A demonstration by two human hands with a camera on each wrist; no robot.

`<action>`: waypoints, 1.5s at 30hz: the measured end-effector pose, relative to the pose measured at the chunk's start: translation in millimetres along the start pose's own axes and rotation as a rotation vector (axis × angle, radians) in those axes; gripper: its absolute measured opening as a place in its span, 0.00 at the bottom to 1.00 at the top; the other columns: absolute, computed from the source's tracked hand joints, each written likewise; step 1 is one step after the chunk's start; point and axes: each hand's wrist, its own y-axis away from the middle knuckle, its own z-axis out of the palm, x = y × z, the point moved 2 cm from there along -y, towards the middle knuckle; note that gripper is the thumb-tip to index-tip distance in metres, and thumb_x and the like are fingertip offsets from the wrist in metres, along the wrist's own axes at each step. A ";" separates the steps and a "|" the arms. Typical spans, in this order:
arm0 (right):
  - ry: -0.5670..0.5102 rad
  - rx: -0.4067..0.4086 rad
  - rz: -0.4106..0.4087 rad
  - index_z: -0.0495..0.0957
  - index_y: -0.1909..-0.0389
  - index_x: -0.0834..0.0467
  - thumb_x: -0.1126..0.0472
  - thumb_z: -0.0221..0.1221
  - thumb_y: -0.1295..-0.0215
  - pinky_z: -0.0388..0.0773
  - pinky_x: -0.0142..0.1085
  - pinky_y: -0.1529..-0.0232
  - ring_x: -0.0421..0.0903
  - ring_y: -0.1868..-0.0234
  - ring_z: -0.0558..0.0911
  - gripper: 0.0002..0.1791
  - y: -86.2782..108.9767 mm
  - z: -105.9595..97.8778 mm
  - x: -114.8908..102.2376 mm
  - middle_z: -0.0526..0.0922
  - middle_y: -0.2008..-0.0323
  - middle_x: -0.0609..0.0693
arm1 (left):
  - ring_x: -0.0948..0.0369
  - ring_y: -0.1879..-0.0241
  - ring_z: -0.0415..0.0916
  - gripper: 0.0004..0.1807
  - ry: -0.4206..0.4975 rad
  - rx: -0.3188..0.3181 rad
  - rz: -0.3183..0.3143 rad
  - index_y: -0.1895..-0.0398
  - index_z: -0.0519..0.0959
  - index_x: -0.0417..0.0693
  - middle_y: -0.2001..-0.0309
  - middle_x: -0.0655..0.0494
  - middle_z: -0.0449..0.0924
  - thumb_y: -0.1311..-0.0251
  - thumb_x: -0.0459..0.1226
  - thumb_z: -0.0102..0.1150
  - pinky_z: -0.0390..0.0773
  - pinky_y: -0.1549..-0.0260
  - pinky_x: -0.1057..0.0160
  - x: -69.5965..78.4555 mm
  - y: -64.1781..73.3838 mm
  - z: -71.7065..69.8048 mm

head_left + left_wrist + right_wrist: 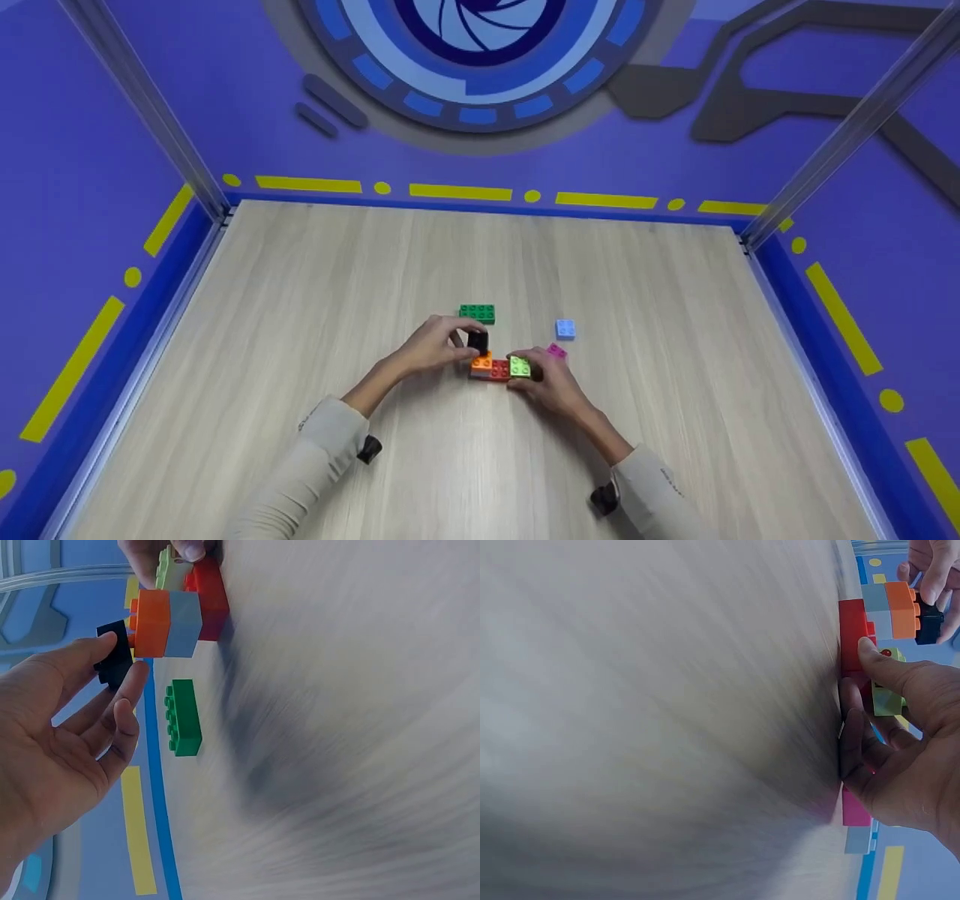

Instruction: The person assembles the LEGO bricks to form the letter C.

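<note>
My left hand (pixel 439 343) pinches a black brick (pixel 114 654) between thumb and fingers. The black brick is tilted at the studs of an orange brick (pixel 153 624); I cannot tell if it is pressed on. Under the orange brick sits a grey-blue brick (pixel 185 624), on one end of a red brick (pixel 212 600). On the red brick's other end stands a light green brick (pixel 520 367) with a printed eye in the right wrist view. My right hand (pixel 553 382) grips the red brick by that end, thumb on the near side, its fingers partly hiding the light green brick.
A green brick (pixel 477 313) lies behind the stack, close to the left hand. Beyond the right hand are a pink brick (pixel 556 350) and a light blue brick (pixel 565 329). Blue-purple panels (pixel 247 142) wall the wooden table (pixel 337 255) at the back and sides.
</note>
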 end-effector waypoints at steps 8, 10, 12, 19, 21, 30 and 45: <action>-0.012 0.004 0.012 0.81 0.43 0.60 0.61 0.71 0.40 0.78 0.49 0.42 0.50 0.46 0.82 0.24 -1.7 -0.2 0.0 0.85 0.51 0.54 | 0.58 0.62 0.83 0.20 -0.014 -0.015 0.033 0.43 0.82 0.44 0.49 0.46 0.86 0.37 0.36 0.70 0.79 0.63 0.67 3.9 0.9 1.8; -0.012 0.005 0.014 0.81 0.43 0.60 0.62 0.71 0.40 0.78 0.48 0.42 0.49 0.47 0.82 0.24 -1.7 0.5 0.2 0.85 0.51 0.54 | 0.57 0.62 0.83 0.20 -0.018 -0.023 0.037 0.43 0.83 0.45 0.50 0.47 0.87 0.38 0.37 0.71 0.78 0.64 0.68 5.2 2.1 2.3; -0.011 0.008 0.011 0.82 0.43 0.59 0.62 0.71 0.40 0.78 0.46 0.43 0.48 0.48 0.81 0.23 -1.7 1.5 0.6 0.85 0.51 0.53 | 0.56 0.61 0.84 0.20 -0.028 -0.034 0.045 0.44 0.84 0.45 0.51 0.49 0.87 0.39 0.38 0.71 0.78 0.64 0.68 6.3 3.1 2.9; 0.004 0.014 0.001 0.82 0.44 0.60 0.62 0.72 0.41 0.78 0.39 0.47 0.45 0.51 0.80 0.23 -2.8 4.7 1.1 0.85 0.53 0.52 | 0.55 0.64 0.85 0.19 -0.077 -0.020 0.073 0.47 0.86 0.47 0.53 0.50 0.88 0.42 0.38 0.73 0.78 0.65 0.69 7.6 4.4 3.7; 0.001 0.008 0.011 0.82 0.44 0.60 0.62 0.72 0.41 0.78 0.40 0.47 0.45 0.51 0.80 0.23 -3.0 4.8 0.9 0.85 0.53 0.52 | 0.55 0.64 0.85 0.19 -0.071 -0.014 0.071 0.47 0.86 0.46 0.53 0.50 0.89 0.43 0.37 0.74 0.78 0.65 0.68 7.5 4.6 3.3; -0.022 0.018 0.021 0.82 0.44 0.58 0.62 0.72 0.42 0.78 0.49 0.41 0.49 0.47 0.82 0.23 -2.0 3.3 0.6 0.85 0.51 0.53 | 0.55 0.64 0.85 0.19 -0.110 0.000 0.039 0.49 0.87 0.49 0.49 0.53 0.89 0.45 0.36 0.76 0.78 0.66 0.69 10.2 4.1 5.3; 0.001 0.019 -0.034 0.82 0.43 0.59 0.63 0.72 0.41 0.79 0.39 0.47 0.45 0.51 0.80 0.24 -0.9 2.6 3.9 0.86 0.52 0.52 | 0.58 0.64 0.83 0.18 -0.138 0.035 -0.039 0.53 0.89 0.51 0.55 0.55 0.90 0.49 0.35 0.78 0.73 0.68 0.66 15.9 4.0 10.8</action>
